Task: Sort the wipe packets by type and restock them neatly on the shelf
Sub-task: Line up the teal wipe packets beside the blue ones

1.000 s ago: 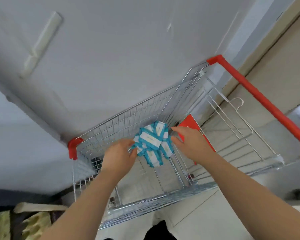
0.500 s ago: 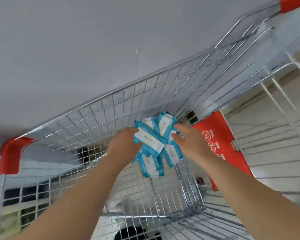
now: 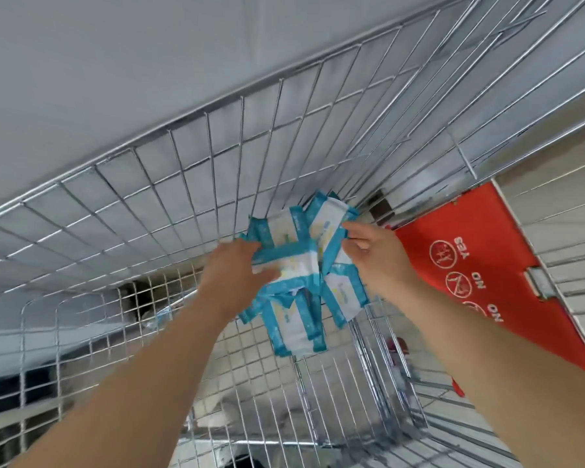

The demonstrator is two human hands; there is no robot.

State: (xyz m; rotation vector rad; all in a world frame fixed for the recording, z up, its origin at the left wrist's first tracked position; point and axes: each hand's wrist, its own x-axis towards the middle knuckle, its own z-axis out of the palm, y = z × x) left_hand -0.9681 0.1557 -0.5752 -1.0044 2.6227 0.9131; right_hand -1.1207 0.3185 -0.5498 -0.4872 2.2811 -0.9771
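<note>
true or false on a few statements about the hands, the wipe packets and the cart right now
1. Both hands are on the bunch of wipe packets. True: the left hand grips its left side, the right hand its right side.
2. The packets are green and black. False: they are blue and white.
3. The packets are held inside a wire shopping cart. True.
4. The cart's flap is yellow. False: it is red, with white symbols.
5. The packets are already on a shelf. False: no shelf is visible.
</note>
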